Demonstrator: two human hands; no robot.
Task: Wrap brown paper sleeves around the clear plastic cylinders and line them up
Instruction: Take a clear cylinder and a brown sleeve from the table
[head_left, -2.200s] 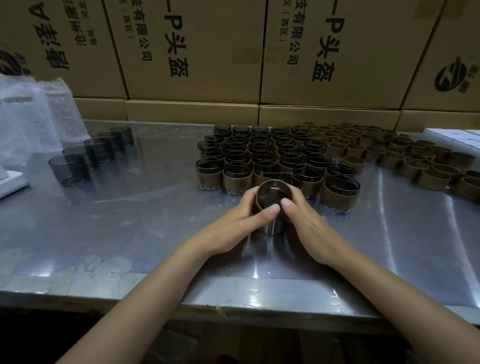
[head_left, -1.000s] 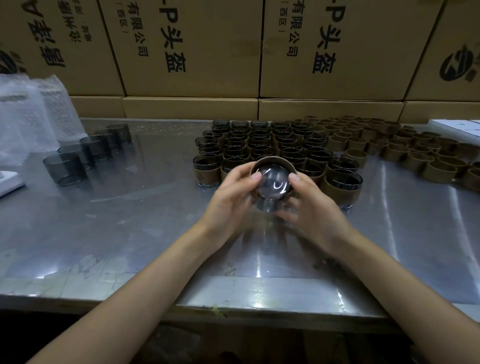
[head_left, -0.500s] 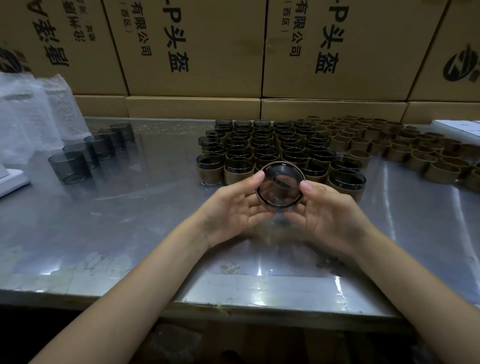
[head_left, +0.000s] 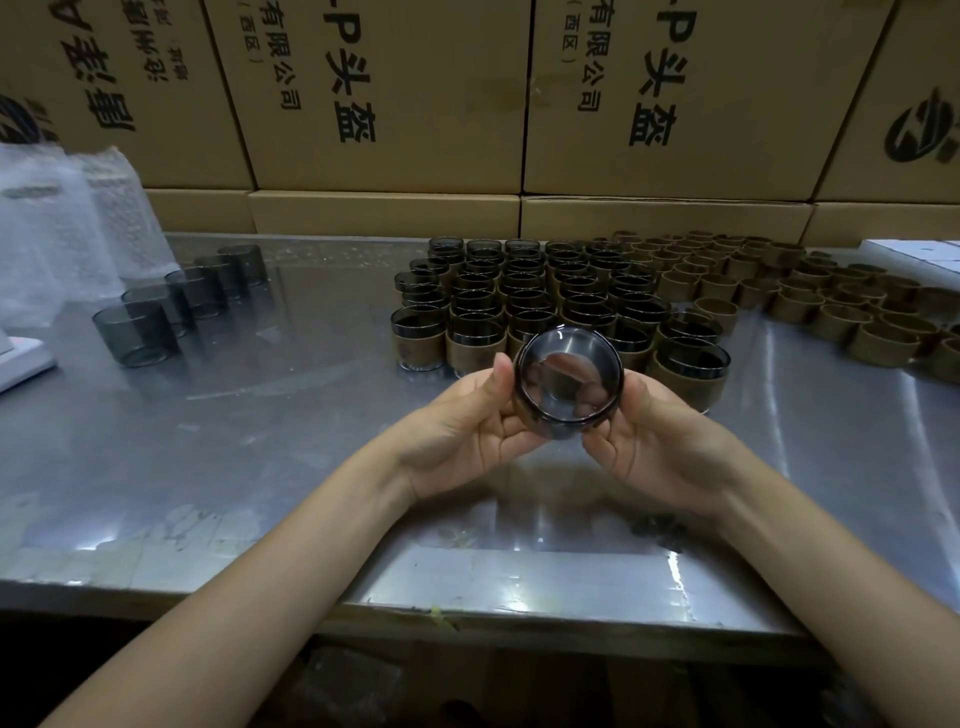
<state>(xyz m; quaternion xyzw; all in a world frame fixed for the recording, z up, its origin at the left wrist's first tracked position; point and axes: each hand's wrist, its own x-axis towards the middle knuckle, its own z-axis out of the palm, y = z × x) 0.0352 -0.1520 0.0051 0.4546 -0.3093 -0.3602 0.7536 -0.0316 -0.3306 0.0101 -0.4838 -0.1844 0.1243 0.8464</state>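
Note:
A smoky clear plastic cylinder is held above the metal table, tipped so its round end faces me. My left hand grips its left side with the thumb on the rim, and my right hand grips its right side. A brown sleeve edge barely shows behind the rim. Behind it stand several rows of sleeved cylinders. Several bare cylinders form a line at the left. Loose brown paper sleeves lie at the right.
Stacked cardboard boxes wall off the back of the table. Bubble-wrap bags stand at the far left, with a white object at the left edge and another white object at the back right.
Both hands lifted the cylinder off the table and tipped it up, turning its round end toward me. It now sits a little higher than half a second ago.

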